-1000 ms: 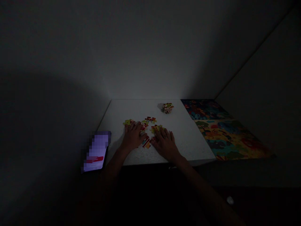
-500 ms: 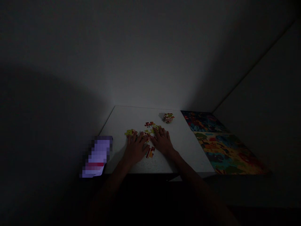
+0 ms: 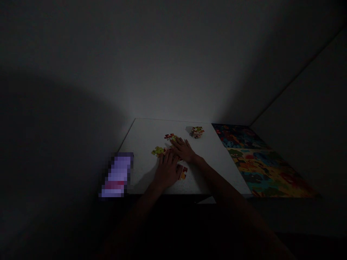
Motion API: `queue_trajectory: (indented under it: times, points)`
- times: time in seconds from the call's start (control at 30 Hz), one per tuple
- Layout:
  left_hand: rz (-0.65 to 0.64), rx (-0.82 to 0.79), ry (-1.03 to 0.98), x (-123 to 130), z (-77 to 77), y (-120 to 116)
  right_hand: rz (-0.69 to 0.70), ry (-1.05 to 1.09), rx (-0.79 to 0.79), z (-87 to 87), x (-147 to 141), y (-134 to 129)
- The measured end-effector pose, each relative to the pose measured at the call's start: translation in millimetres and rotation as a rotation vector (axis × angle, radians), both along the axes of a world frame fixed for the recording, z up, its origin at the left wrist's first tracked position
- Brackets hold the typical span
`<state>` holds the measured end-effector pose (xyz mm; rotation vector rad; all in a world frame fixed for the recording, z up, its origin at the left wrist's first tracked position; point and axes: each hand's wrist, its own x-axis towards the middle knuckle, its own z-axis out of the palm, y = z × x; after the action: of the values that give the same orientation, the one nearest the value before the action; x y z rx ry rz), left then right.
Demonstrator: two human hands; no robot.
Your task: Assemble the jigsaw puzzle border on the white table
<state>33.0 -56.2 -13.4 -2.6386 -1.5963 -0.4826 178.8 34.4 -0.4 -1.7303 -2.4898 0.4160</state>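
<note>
Several jigsaw puzzle pieces lie on the white table, partly under both hands. My left hand (image 3: pixel 167 170) rests open with its fingers stretched forward over the middle pieces. A yellow-green puzzle piece (image 3: pixel 157 151) shows beyond its fingertips at the left. By its thumb lies an orange and red puzzle piece (image 3: pixel 183 173). My right hand (image 3: pixel 183 150) is open and flat, its fingers reaching left across pieces farther back. Just past those fingers is a red and white puzzle piece (image 3: pixel 170 136). What lies beneath the palms is hidden.
A stack of puzzle pieces (image 3: pixel 197 132) stands at the back right of the white table (image 3: pixel 146 131). Colourful picture sheets (image 3: pixel 260 169) cover the right side. A phone-like lit screen (image 3: pixel 118 175), blurred, lies at the left edge. A wall rises behind.
My left hand has moved right, closer to my right hand, which now angles leftward. The middle pieces have shifted, the left and near ones rightward, and the camera view has moved slightly.
</note>
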Motion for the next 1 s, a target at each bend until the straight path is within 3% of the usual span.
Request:
queue_trajectory:
  times: [0.3, 0.63, 0.77, 0.87, 1.0]
  points:
    - [-0.044, 0.013, 0.002, 17.8, 3.1, -2.3, 0.025, 0.135, -0.079, 8.1, -7.7, 13.1]
    - [-0.101, -0.041, 0.082, 46.3, 1.8, -0.6, 0.139, 0.057, -0.145, 17.8, -30.6, 24.6]
    - [-0.177, -0.082, 0.029, 58.2, 2.3, 2.5, 0.187, 0.033, -0.145, 19.4, -43.6, 22.4]
    - [-0.243, -0.109, -0.009, 65.6, -3.7, 6.7, 0.201, 0.024, -0.141, 18.8, -52.0, 16.3]
    - [-0.231, -0.100, -0.022, 79.1, -20.0, 18.7, 0.233, 0.030, -0.148, 18.9, -61.4, 6.3]
